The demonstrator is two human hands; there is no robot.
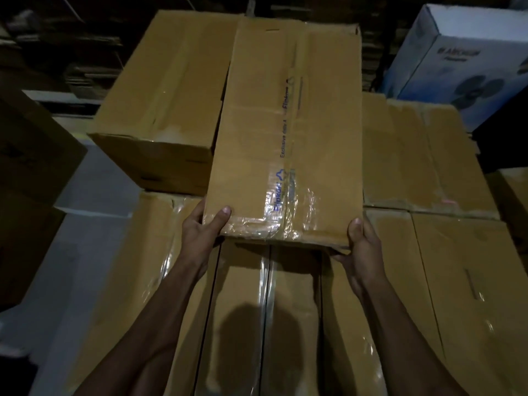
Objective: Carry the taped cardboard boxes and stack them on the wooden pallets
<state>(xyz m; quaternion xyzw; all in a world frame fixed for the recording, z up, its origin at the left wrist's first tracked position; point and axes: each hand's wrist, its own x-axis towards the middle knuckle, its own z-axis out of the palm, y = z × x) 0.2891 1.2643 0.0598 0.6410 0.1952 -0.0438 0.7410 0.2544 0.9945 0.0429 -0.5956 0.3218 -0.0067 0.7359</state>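
Observation:
A long taped cardboard box (288, 124) with clear tape and blue print along its top lies lengthwise over a layer of stacked boxes (291, 310). My left hand (204, 231) grips its near left corner, thumb on top. My right hand (361, 247) grips the near right corner, thumb on the edge and fingers under it. A second taped box (163, 90) sits on the layer just left of the held one, touching its side. The pallets are hidden beneath the boxes.
More taped boxes (423, 161) fill the layer to the right. A white and blue fan carton (457, 58) stands at the back right. A dark box (31, 150) is at the left, with pale floor (57, 295) beside the stack. Dark shelving lies behind.

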